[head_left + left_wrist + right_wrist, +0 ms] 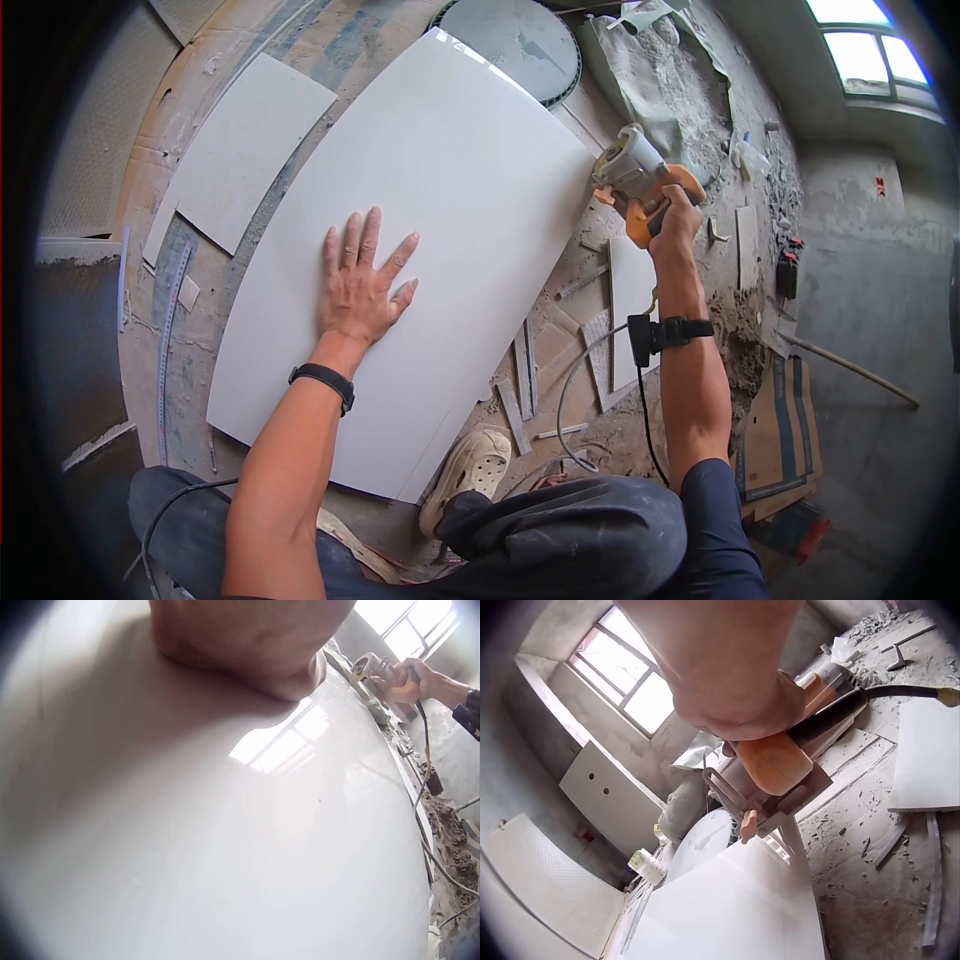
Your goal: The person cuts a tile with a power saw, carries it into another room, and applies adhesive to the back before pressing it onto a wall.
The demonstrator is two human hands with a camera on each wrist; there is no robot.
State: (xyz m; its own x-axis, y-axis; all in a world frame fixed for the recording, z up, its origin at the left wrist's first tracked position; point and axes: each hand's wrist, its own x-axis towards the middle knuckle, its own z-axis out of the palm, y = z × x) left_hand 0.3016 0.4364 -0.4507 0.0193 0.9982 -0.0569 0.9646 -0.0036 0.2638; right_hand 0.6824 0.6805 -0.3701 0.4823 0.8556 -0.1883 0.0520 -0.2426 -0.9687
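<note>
The white slab (470, 190) slants lengthwise toward the head view's upper right.

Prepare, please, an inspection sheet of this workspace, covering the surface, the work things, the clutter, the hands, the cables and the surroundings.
Surface: floor dusty, scattered with rubble.
Work things: large white panel, glossy; orange-and-grey power tool at its far right corner, contact unclear.
Clutter: loose strips right of the panel; smaller white panels to its left.
Hands: left hand rests on the large panel, fingers spread; right hand grips the power tool.
Cables: grey cable loops over the floor beside the panel; black cable hangs from the right wrist.
Surroundings: window, bare grey wall, cardboard at right.
</note>
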